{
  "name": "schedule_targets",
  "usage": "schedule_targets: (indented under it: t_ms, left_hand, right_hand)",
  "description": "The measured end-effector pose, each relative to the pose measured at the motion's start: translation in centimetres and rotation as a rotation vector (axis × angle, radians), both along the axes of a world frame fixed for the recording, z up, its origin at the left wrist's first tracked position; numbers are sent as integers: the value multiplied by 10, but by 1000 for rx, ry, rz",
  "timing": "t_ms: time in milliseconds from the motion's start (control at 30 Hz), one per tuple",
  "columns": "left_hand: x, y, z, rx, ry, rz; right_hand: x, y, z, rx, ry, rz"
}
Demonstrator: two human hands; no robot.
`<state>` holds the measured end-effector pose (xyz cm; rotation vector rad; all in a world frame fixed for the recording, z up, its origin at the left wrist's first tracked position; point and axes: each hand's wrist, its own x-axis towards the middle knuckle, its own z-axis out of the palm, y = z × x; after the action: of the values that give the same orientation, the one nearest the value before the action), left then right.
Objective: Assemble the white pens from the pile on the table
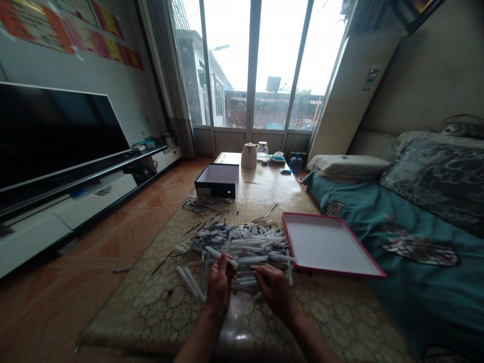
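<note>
My left hand [219,280] is closed around a slim white tube [212,251], which points up and to the left. Just right of it, my right hand [275,288] pinches a thin dark stick [248,266] whose tip reaches toward the tube's near end. Both hands are just in front of a loose heap of white tubes [247,246] on the table. Thin dark sticks [196,237] lie mixed in at the heap's left side. A few loose white tubes [190,282] rest left of my left hand.
A shallow red-edged tray or lid [333,244] lies right of the heap. Behind the heap stands a dark open box [215,190]. Farther back on the patterned table [159,312] are a pale kettle [248,156], a glass jar [262,151] and tissues [278,158]. A bed [351,201] flanks the right.
</note>
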<state>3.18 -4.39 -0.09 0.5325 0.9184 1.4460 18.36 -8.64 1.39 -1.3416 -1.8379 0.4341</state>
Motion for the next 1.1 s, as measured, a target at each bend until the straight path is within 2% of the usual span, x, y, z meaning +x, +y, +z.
schedule_targets:
  t_ms: [200,433,533,667,800,933,1100]
  left_hand:
    - [1,-4,10,-6,-92,20]
    - [1,-15,10,-13,12,-21]
    - [9,-28,8,-46,47,-84]
    - [31,-51,-3,-61,8,-158]
    - [47,-64,-15,-93,-114,-176]
    - [35,-60,-11,-173,-206,-120]
    - [2,-50,-2,-279,-308,-7]
  right_hand:
    - [-6,-10,9,-20,-59,14]
    - [-9,-6,8,-6,-56,41]
    - [-17,-5,3,-13,87,-87]
    - [-30,0,-3,21,426,-312]
    - [-38,5,-5,-58,629,-287]
    - [-30,12,-9,-91,681,-238]
    - [5,22,-9,-49,596,-364]
